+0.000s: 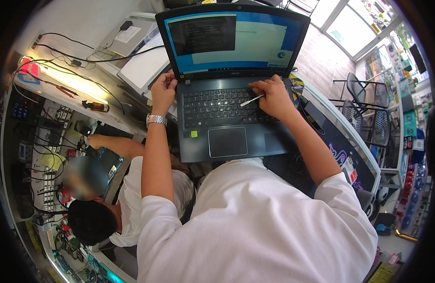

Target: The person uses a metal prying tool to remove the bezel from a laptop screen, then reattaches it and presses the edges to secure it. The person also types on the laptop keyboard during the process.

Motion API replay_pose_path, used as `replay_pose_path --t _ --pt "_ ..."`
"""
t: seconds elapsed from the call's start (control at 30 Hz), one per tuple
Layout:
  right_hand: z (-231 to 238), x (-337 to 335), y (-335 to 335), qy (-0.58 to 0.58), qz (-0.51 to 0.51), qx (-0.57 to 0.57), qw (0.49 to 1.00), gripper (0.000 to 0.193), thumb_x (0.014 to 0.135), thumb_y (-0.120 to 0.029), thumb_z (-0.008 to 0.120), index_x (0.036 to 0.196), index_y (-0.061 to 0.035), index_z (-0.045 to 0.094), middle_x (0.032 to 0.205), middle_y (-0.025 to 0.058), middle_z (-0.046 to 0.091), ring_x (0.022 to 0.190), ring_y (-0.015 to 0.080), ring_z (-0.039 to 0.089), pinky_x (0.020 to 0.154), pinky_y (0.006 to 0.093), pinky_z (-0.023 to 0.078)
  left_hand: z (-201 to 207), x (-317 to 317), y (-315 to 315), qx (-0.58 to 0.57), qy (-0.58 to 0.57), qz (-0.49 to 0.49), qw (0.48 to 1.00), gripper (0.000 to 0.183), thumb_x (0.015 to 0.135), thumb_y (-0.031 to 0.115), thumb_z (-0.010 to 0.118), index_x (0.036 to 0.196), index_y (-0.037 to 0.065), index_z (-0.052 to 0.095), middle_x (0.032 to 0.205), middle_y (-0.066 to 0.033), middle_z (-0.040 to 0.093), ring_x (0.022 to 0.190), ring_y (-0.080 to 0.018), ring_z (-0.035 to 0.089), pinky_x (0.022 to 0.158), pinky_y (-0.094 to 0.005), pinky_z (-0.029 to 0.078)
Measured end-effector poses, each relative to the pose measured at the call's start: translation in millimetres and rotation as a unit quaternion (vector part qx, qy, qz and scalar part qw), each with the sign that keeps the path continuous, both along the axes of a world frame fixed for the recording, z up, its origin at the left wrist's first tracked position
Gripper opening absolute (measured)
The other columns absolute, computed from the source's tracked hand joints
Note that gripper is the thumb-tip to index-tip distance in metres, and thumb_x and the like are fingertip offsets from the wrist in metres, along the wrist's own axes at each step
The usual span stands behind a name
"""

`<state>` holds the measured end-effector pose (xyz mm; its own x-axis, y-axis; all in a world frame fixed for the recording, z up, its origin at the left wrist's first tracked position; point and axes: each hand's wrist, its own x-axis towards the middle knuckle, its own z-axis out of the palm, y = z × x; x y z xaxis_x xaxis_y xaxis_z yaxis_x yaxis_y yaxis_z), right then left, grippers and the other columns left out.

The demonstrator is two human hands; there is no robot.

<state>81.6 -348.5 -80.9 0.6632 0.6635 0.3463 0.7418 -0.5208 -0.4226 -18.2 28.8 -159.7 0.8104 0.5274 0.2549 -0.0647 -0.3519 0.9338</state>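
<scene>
While two hands (163,92) (274,96) work, one laptop (227,127) sits open.

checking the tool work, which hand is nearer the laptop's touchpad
Right. The right hand rests on the keyboard's right side holding a thin white tool, above the touchpad. The left hand grips the laptop's left hinge corner, farther away.

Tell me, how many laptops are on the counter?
2. An open dark laptop lies under both hands, its screen lit; a closed silver one lies behind it to the left. Others may be hidden.

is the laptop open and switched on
Open and on: the laptop has its lid raised and its screen lit, showing windows.
</scene>
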Motion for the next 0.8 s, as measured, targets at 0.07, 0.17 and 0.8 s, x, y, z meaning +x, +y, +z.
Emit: replay_pose_path --t 0.07,0.17,0.8 --pt "2.8 2.5 -5.6 -0.014 0.000 0.017 1.000 0.024 0.094 -0.003 0.069 0.113 -0.0107 0.082 0.086 0.0080 0.073 0.091 0.0310 0.056 0.087 0.0421 0.049 0.9 0.3 -0.2 0.005 -0.001 0.001 1.000 0.016 0.100 -0.004 0.069 0.115 -0.002 0.072 0.103 -0.0061 0.078 0.093 -0.0128 0.072 0.088 -0.0275 0.057" --pt "3.9 2.8 -8.9 -0.006 0.007 0.016 1.000 0.023 0.091 -0.004 0.072 0.110 -0.0111 0.082 0.086 0.0083 0.074 0.094 0.0312 0.058 0.093 0.0441 0.049 1.2 0.1 -0.9 0.012 -0.004 0.001 1.000 0.016 0.099 -0.004 0.069 0.115 -0.002 0.072 0.103 -0.0064 0.078 0.094 -0.0131 0.073 0.088 -0.0276 0.057" --pt "34.3 -1.2 -69.4 0.065 -0.114 0.039 0.991 0.019 0.093 -0.004 0.069 0.106 -0.0087 0.082 0.092 0.0121 0.077 0.098 0.0349 0.060 0.091 0.0428 0.050 -9.5 1.6 9.0 0.019 0.025 0.006 0.999 0.020 0.101 -0.004 0.068 0.121 -0.002 0.070 0.114 -0.0087 0.077 0.107 -0.0163 0.074 0.098 -0.0296 0.057"
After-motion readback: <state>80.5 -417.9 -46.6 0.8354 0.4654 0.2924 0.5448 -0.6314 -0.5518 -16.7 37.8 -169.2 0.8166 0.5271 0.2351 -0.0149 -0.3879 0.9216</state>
